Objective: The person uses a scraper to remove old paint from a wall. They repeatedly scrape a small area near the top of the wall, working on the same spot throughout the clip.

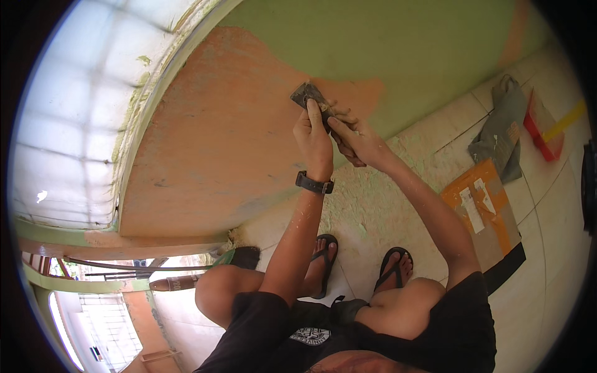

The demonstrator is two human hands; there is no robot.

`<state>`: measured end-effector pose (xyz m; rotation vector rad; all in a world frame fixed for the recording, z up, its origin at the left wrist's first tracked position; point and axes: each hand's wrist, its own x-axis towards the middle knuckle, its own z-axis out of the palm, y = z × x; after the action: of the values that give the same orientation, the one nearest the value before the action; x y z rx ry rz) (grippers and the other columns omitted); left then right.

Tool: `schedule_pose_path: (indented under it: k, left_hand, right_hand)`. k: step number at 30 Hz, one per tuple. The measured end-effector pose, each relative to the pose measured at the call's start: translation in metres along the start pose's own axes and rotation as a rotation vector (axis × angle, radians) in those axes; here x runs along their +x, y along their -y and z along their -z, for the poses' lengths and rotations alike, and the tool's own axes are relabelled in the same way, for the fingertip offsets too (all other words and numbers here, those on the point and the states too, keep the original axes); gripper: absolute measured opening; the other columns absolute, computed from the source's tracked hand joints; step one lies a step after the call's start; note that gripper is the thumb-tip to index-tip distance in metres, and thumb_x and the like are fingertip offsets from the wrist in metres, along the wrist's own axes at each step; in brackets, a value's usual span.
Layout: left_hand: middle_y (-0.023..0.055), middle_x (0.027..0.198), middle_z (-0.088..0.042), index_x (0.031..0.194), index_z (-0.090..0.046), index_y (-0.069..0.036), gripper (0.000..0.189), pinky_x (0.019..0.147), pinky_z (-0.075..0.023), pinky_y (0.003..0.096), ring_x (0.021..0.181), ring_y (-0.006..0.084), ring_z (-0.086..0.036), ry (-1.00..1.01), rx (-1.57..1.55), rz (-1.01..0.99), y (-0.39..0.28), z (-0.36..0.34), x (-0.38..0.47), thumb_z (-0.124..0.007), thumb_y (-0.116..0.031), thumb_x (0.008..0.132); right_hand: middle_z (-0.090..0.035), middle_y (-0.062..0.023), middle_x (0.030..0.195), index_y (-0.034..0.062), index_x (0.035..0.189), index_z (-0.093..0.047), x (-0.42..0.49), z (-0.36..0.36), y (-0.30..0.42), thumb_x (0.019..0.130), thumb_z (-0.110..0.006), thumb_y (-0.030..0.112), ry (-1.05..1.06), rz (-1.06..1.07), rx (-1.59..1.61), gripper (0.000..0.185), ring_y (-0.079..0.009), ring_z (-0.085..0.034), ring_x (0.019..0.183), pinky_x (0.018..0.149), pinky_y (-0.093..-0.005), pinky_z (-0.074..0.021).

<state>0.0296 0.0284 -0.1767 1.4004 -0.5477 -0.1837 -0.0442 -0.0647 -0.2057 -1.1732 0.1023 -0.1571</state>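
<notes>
A dark flat scraper (305, 92) has its broad end up against the wall, at the border between the green paint (373, 42) and an exposed orange patch (224, 116). My left hand (315, 140), below a black wristwatch, grips it with the thumb laid along its face. Lower down, my right hand (361, 140) wraps the same tool, thumb on top and fingers curled beneath. The fingers hide most of the handle, so its shape is unclear. Pale dust clings to both forearms.
Green paint flakes (359, 205) litter the tiled floor by the wall. On the right lie a taped cardboard piece (485, 210), a grey cloth or bag (499, 130) and a red dustpan (543, 126). A broom (245, 257) is near my left knee. A barred window (70, 116) borders the wall.
</notes>
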Motion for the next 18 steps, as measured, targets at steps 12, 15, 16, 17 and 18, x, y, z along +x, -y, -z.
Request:
schedule_pose_path:
  k: [12, 15, 16, 17, 18]
  left_hand:
    - [0.0148, 0.079, -0.072, 0.097, -0.064, 0.007, 0.047, 0.059, -0.0529, 0.027, 0.062, 0.0171, -0.067, -0.012, 0.053, -0.061, -0.029, -0.002, 0.012, -0.046, -0.034, 0.11]
    - [0.0151, 0.079, -0.072, 0.097, -0.064, 0.007, 0.046, 0.058, -0.0526, 0.0269, 0.061, 0.0167, -0.067, -0.022, 0.076, -0.097, -0.031, -0.003, 0.019, -0.047, -0.034, 0.11]
    - [0.015, 0.079, -0.072, 0.097, -0.064, 0.007, 0.047, 0.059, -0.0526, 0.0268, 0.061, 0.0164, -0.067, 0.001, 0.048, -0.089, -0.041, -0.004, 0.022, -0.047, -0.034, 0.11]
    - [0.015, 0.079, -0.072, 0.097, -0.064, 0.007, 0.047, 0.059, -0.0527, 0.0268, 0.061, 0.0162, -0.066, 0.025, 0.021, -0.081, -0.046, -0.004, 0.023, -0.047, -0.034, 0.11]
    - [0.0148, 0.08, -0.072, 0.097, -0.064, 0.007, 0.047, 0.059, -0.0526, 0.0267, 0.061, 0.016, -0.066, 0.007, 0.011, -0.073, -0.044, -0.003, 0.022, -0.047, -0.034, 0.11]
  right_hand:
    - [-0.04, 0.0073, 0.054, 0.0095, 0.087, -0.059, 0.007, -0.024, 0.014, 0.105, -0.055, 0.047, -0.044, 0.058, 0.126, 0.042, -0.0039, -0.035, 0.04, 0.036, -0.0244, -0.0249]
    - [-0.041, 0.007, 0.054, 0.0099, 0.084, -0.056, 0.01, -0.021, 0.031, 0.105, -0.055, 0.047, -0.003, 0.062, 0.113, 0.043, -0.0038, -0.035, 0.04, 0.035, -0.0244, -0.025]
    - [-0.041, 0.0072, 0.054, 0.01, 0.085, -0.056, 0.011, -0.022, 0.032, 0.105, -0.055, 0.047, -0.009, 0.043, 0.109, 0.042, -0.0038, -0.035, 0.04, 0.035, -0.0244, -0.0249]
    - [-0.041, 0.0073, 0.054, 0.0101, 0.085, -0.056, 0.012, -0.023, 0.032, 0.105, -0.055, 0.046, -0.014, 0.025, 0.105, 0.041, -0.0037, -0.035, 0.04, 0.035, -0.0244, -0.0247]
    - [-0.041, 0.0075, 0.054, 0.0101, 0.086, -0.056, 0.013, -0.025, 0.034, 0.105, -0.055, 0.045, -0.015, 0.012, 0.098, 0.04, -0.0037, -0.035, 0.04, 0.035, -0.0244, -0.0245]
